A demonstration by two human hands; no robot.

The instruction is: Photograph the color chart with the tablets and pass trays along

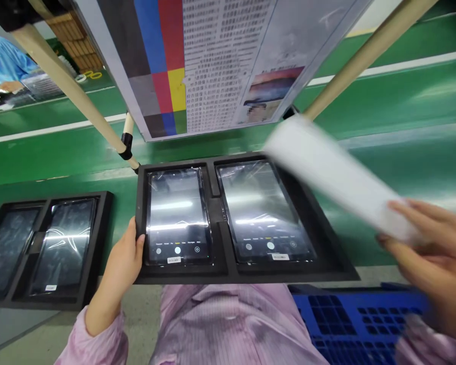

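Note:
My left hand (123, 258) grips the left edge of a black tray (218, 238), thumb on top and the other fingers along its side. Two tablets lie face up in the tray's recesses, a left tablet (178, 213) and a right tablet (266, 218). Both screens are lit with a row of round camera buttons, and each carries a small white label near its bottom. Off to the right, my right hand (437, 253) pinches one end of a long, flat white piece (334, 172), smeared by motion. Its far end passes over the tray's upper right corner.
A second black tray (81, 274) with two dark tablets stands at the left. Above hangs a printed chart (228, 66) between tan poles (70, 91). The bench (403, 157) is green. A blue plastic crate (349, 324) sits below right. Another person's blue sleeve (7, 58) shows far left.

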